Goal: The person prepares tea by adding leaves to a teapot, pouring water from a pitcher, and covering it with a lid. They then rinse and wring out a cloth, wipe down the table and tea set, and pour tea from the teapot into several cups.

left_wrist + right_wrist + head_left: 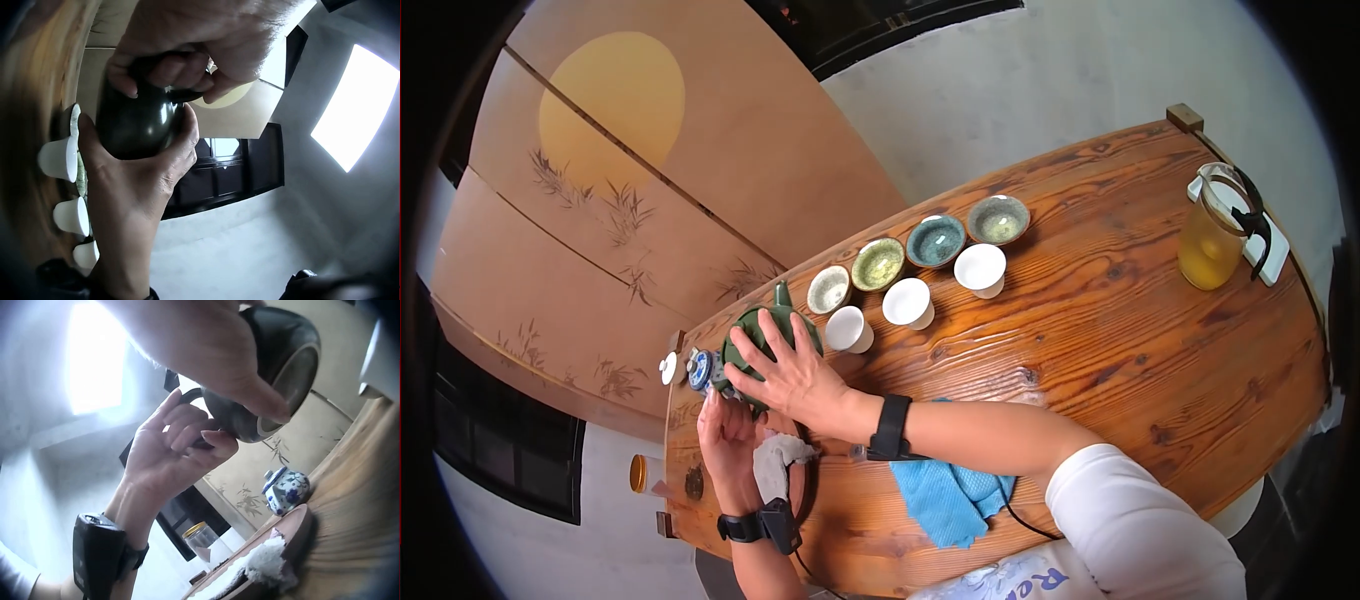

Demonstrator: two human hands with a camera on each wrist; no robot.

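Both hands hold a dark green teapot [139, 128] tipped over above the left end of the wooden table. My left hand [730, 440] curls its fingers round the handle, as the right wrist view shows. Across the body of the pot spreads my right hand [800, 388], its fingers wrapping one side and its thumb lying by the pale-ringed base [299, 378]. In the head view the spout [783, 293] points toward the far edge. Below the pot, a grey cloth [265, 559] lies on a round brown tray [301, 524]. A blue-and-white lidded jar [290, 490] stands beside the tray.
Three white cups [908, 304] line up before a row of several glazed bowls [878, 264]. A light blue cloth [945, 500] lies near the front edge. At the right end stands a glass pitcher [1212, 245] of yellow liquid. A yellow-lidded jar [642, 474] is at the left.
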